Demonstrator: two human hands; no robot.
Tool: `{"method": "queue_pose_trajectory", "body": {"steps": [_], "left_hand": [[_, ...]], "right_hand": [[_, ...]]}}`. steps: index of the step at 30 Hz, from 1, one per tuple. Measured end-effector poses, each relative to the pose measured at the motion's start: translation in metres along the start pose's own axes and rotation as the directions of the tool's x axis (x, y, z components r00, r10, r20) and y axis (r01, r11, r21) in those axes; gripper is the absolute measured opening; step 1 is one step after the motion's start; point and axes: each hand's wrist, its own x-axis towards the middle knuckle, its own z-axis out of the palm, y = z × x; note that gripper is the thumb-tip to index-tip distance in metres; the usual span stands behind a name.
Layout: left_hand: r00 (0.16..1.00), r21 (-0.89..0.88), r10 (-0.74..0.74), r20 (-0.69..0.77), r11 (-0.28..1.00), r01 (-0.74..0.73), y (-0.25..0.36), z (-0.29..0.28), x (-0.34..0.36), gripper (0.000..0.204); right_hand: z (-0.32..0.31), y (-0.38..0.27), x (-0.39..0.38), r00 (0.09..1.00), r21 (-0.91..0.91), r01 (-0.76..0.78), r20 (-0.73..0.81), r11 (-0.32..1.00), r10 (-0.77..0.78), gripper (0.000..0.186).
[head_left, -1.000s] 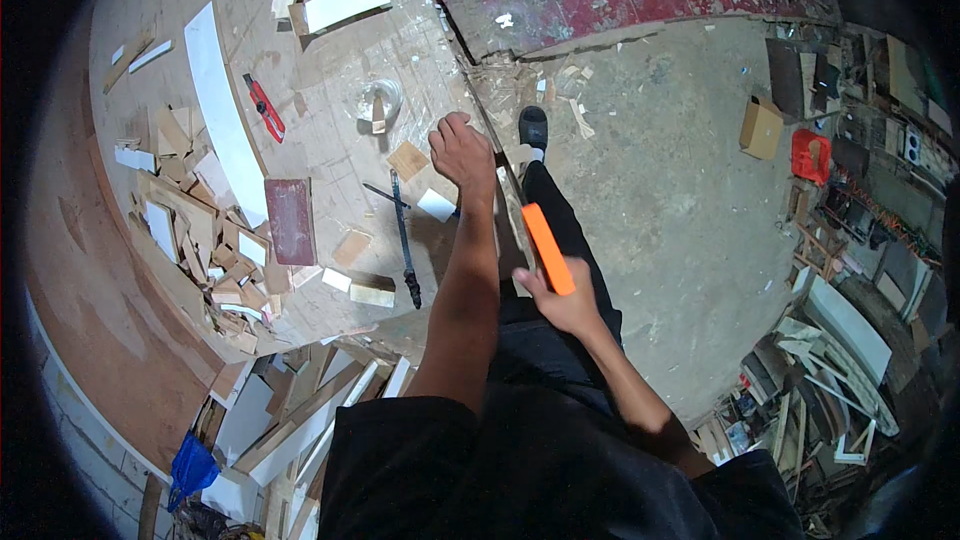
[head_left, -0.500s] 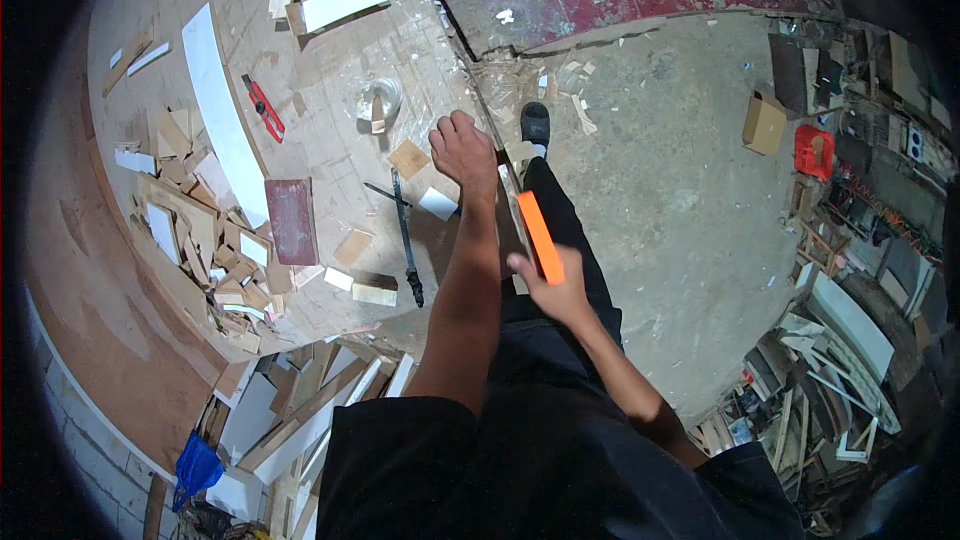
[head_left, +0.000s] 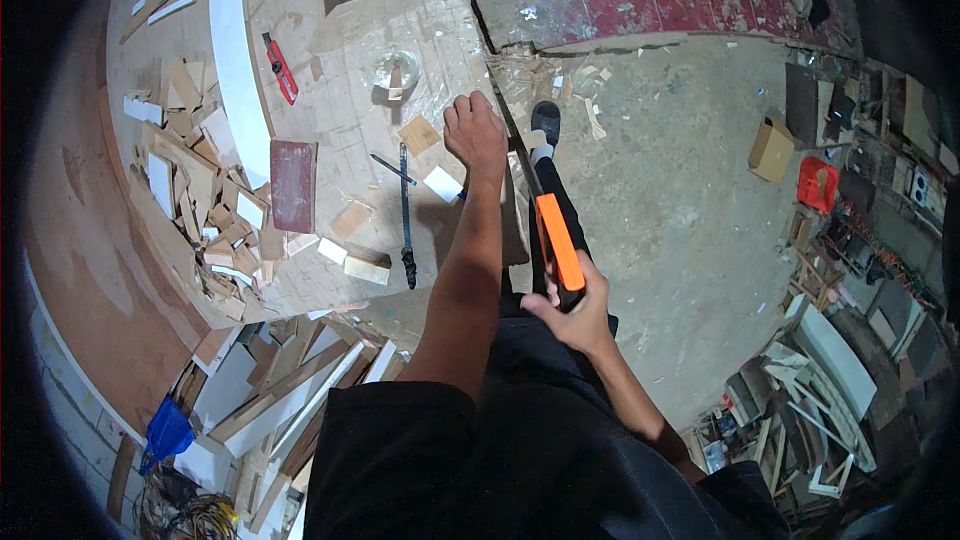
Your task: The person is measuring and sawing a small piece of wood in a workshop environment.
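My left hand [head_left: 475, 135] is closed in a fist at the right edge of the wooden worktable [head_left: 340, 195]; whatever its fingers grip is hidden. In my right hand [head_left: 585, 310], lower and further right, is a long orange-and-black tool [head_left: 560, 240], held just off the table edge. Fingers wrap its rear end while the thumb sticks out. Its kind is hard to tell from above. Near my left hand lie a square wood piece [head_left: 419, 135], a white block [head_left: 442, 183], a pencil-like stick [head_left: 392, 169] and a thin dark bar [head_left: 406, 225]. A clear cup [head_left: 410, 62] stands beyond it.
Wood offcuts [head_left: 185, 175] are heaped at the table's left. A red utility knife [head_left: 281, 70], a long white curved board [head_left: 238, 70] and a dark red block [head_left: 293, 187] lie nearby. Boards [head_left: 290, 420] lean below the near edge. Right of me is concrete floor [head_left: 680, 220].
My right hand has drawn the orange-and-black tool back toward my body and slightly right. My left hand stays at the table edge. The whole view has shifted a little.
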Motion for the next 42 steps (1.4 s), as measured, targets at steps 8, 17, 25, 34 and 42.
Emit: {"method": "queue_pose_trajectory", "body": {"steps": [8,17,25,34,42], "left_hand": [[1.000,0.048,-0.023,-0.017,0.999,0.023,0.006,0.009,0.000,0.011],[0.998,0.056,-0.056,-0.043,0.997,0.058,0.015,0.005,-0.001,0.010],[0.997,0.078,-0.054,-0.052,0.995,0.058,0.003,0.001,0.000,0.008],[0.998,0.077,-0.060,-0.027,0.995,0.062,0.003,-0.003,0.004,0.007],[0.996,0.099,-0.078,-0.038,0.992,0.082,0.001,-0.001,0.000,0.007]], "right_hand": [[0.019,0.011,0.081,0.996,-0.198,-0.044,-0.079,0.979,0.029,0.022],[0.020,0.019,0.062,0.991,-0.173,0.006,-0.128,0.985,-0.028,0.014],[0.014,0.007,0.031,0.997,-0.254,0.018,-0.071,0.967,-0.038,0.014],[0.011,0.008,0.011,0.998,-0.226,-0.025,-0.070,0.974,0.010,0.014],[0.010,0.004,-0.003,0.997,-0.212,-0.035,-0.080,0.977,0.018,0.015]]}}
